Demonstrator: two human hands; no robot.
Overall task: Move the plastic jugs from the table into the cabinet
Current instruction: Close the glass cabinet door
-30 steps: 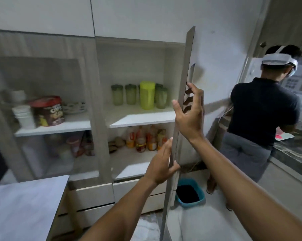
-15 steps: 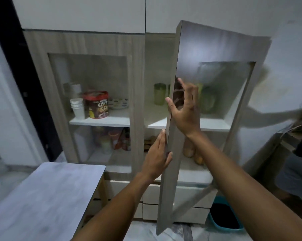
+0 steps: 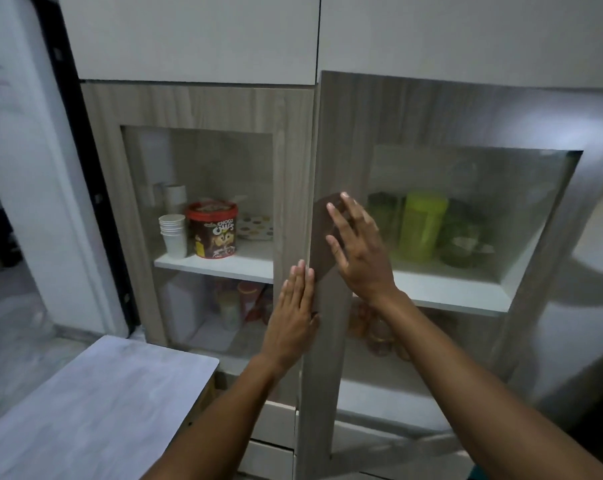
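The cabinet (image 3: 203, 105) fills the view, wood-grain frame with glass-panelled doors. Its right door (image 3: 431, 112) stands almost flush with the frame, and both hands are flat on it. Down and to the left of the hands, the pale desk (image 3: 95, 403) juts in with a bare top. The right hand (image 3: 357, 249) presses palm-first on the door's left stile, fingers spread wide, closed on nothing. Just below and to the left of it, the left hand (image 3: 295, 315) lies flat along the seam where the two doors meet, fingers straight and together, also holding nothing. To the right of the right hand, behind the glass, there's the tall lime-green plastic jug (image 3: 421, 225) upright on the white shelf (image 3: 449, 292), with darker green jugs (image 3: 466, 237) blurred either side of it; how many I cannot tell. Left of both hands, behind the other door's glass, a red-lidded Choco Chips tub (image 3: 213, 230) sits on a shelf with a stack of white cups (image 3: 172, 233) touching its left side. Below the hands, on the lower shelves, jars and containers (image 3: 376, 327) show only as smears through the glass.
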